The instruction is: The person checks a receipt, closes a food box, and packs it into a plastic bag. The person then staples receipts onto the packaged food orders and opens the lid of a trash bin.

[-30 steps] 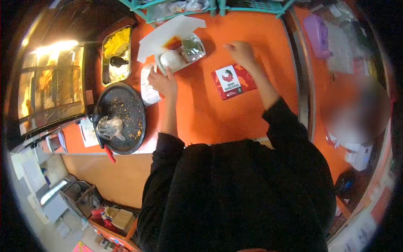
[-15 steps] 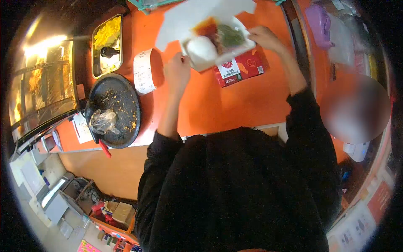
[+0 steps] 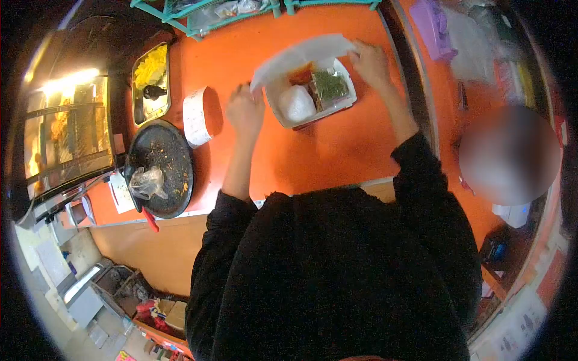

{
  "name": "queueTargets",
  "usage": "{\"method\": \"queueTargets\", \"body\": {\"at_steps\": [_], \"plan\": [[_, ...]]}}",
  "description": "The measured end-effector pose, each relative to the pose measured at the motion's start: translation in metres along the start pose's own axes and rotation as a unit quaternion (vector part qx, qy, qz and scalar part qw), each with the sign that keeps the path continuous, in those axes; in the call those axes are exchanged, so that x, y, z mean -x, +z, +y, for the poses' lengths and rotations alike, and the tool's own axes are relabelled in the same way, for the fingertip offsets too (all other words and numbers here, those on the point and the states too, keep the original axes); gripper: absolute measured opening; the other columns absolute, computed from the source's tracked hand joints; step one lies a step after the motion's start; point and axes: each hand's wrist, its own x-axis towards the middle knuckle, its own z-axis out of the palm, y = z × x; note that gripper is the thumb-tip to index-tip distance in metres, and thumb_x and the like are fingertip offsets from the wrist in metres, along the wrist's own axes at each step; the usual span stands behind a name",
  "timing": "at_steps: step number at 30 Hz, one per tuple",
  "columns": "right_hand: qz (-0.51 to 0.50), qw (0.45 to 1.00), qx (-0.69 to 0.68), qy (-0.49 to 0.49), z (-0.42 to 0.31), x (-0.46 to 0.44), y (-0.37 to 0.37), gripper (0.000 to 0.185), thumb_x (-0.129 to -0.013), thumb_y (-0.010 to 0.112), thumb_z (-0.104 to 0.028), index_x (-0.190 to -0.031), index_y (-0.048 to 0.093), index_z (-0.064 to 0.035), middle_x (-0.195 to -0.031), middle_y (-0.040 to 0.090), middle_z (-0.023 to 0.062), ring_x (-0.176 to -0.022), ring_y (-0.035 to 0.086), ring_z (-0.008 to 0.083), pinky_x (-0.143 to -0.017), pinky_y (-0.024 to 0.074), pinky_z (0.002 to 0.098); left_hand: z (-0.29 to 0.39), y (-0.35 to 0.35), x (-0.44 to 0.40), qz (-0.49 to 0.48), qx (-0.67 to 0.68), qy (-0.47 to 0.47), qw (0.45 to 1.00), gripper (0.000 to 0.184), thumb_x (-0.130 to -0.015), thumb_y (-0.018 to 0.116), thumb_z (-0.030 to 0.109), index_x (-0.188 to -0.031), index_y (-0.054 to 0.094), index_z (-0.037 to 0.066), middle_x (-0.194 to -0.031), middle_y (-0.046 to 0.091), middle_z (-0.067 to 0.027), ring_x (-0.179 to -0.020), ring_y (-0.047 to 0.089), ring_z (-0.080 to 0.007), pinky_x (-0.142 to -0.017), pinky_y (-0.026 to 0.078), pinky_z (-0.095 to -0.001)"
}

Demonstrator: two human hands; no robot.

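Note:
An open food box (image 3: 346,103), white inside, sits on the orange counter. It holds a white wrapped mound (image 3: 298,103), a clear packet of green shreds (image 3: 330,85) and something red-orange (image 3: 301,73) at the back, partly hidden. The white lid (image 3: 301,53) is tilted forward over the back of the box. My left hand (image 3: 245,111) has its fingers closed at the lid's left corner. At the right corner, the fingers of my right hand (image 3: 369,65) pinch the lid's edge.
To the left are a curled paper receipt (image 3: 195,117), a round dark board (image 3: 174,144) with crumbs and a plastic bag (image 3: 147,182), and a metal tray (image 3: 139,111) of yellow food. Teal racks (image 3: 211,18) line the back. A blurred person (image 3: 509,156) is at right.
The box has come down onto the counter, and the red printed panel below it no longer shows. Both hands have brought the lid forward from its laid-back position.

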Motion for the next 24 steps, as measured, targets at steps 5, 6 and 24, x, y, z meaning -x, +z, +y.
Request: {"method": "queueTargets", "body": {"at_steps": [5,6,24], "plan": [[0.113,0.970,-0.207,0.048,-0.005,0.084,0.051,0.017,-0.069,0.062,-0.011,-0.081,0.052,-0.0038,-0.071,0.057,0.0098,-0.066,0.057,0.0225,-0.060,0.0440,0.0313,0.015,0.050,0.064,0.035,0.247,-0.021,0.968,0.033,-0.074,0.051,-0.002,-0.107,0.047,-0.003,-0.104,0.050,-0.0197,-0.096,0.051,-0.0276,-0.082,0.041,-0.0344],[0.131,0.937,-0.312,0.086,-0.009,0.091,0.056,0.016,-0.071,0.061,-0.007,-0.083,0.052,-0.0033,-0.067,0.056,0.0055,-0.063,0.056,0.0158,-0.058,0.0427,0.0268,0.022,0.054,0.071,0.089,0.327,-0.033,0.940,0.033,-0.076,0.049,-0.002,-0.108,0.045,-0.004,-0.107,0.050,-0.0198,-0.098,0.051,-0.0248,-0.086,0.039,-0.0334],[-0.059,0.957,-0.282,-0.041,-0.006,0.093,0.021,0.069,-0.070,0.064,-0.013,-0.129,0.029,-0.0140,-0.120,0.042,0.0168,-0.113,0.038,0.0329,-0.093,0.0303,0.0422,0.021,0.020,0.066,-0.183,0.142,0.011,0.973,0.078,-0.072,0.060,0.029,-0.133,0.013,0.015,-0.135,0.022,-0.0138,-0.122,0.029,-0.0278,-0.092,0.009,-0.0630]]}}
